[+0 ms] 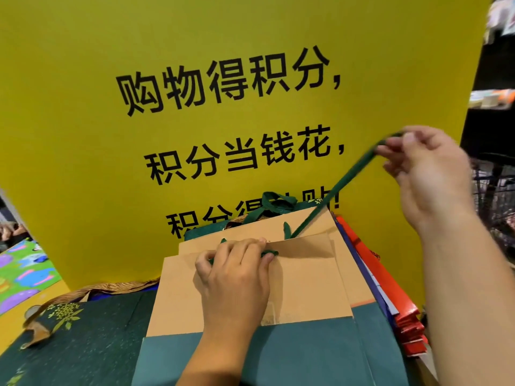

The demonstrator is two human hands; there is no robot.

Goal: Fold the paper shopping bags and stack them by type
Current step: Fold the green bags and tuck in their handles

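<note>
A flattened teal and kraft-brown paper bag (306, 291) lies on top of the pile in front of me. My left hand (237, 277) presses on its brown panel, fingers curled over one green ribbon handle (269, 252). My right hand (426, 174) is raised at the right and pinches the other green ribbon handle (342, 185), pulled taut up from the bag's top edge. A dark green bag with gold leaf print and a woven gold handle (83, 324) lies flat at the left. Red and blue folded bags (401, 310) are stacked at the right.
A big yellow board with black Chinese characters (195, 121) stands right behind the bags. A colourful patterned sheet (22, 274) lies at the far left. Dark shelving and a wire basket (496, 196) are at the right edge.
</note>
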